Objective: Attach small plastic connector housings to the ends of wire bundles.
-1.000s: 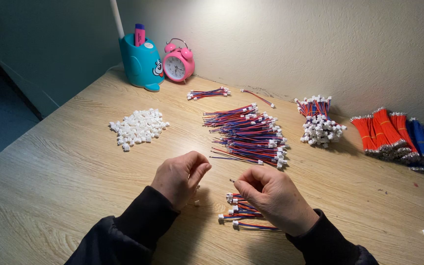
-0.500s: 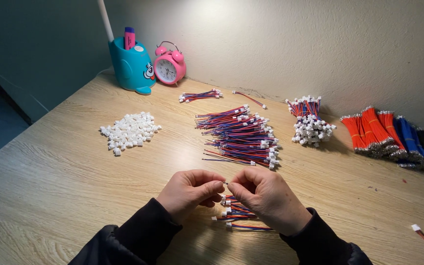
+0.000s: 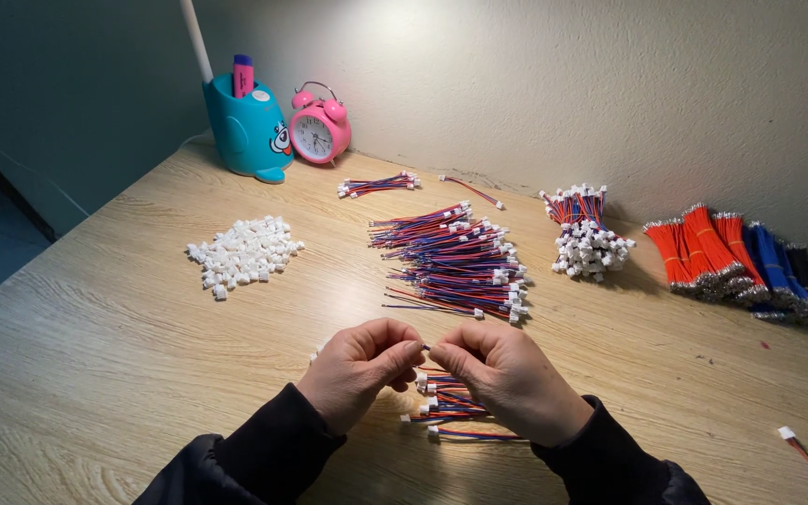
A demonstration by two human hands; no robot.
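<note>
My left hand (image 3: 357, 369) and my right hand (image 3: 507, 379) meet fingertip to fingertip low over the wooden table (image 3: 95, 355). A thin wire end shows where the pinched fingers touch, held by my right hand. My left fingers are closed on a tiny piece, apparently a white connector, mostly hidden. Under my hands lies a small pile of red and blue wires with white plugs (image 3: 451, 411). A large heap of loose red-blue wires (image 3: 455, 262) lies just beyond my hands. A pile of small white connectors (image 3: 240, 252) sits to the far left.
A bundle of plugged wires (image 3: 586, 234) stands by the wall, with red, blue and black wire bundles (image 3: 750, 266) to its right. A teal pen holder (image 3: 247, 131) and pink alarm clock (image 3: 320, 131) are at the back left. A single wire (image 3: 806, 458) lies at the right edge.
My hands were apart a second ago and have come together, fingertips now touching. The view has shifted slightly, with the table contents sitting further left.
</note>
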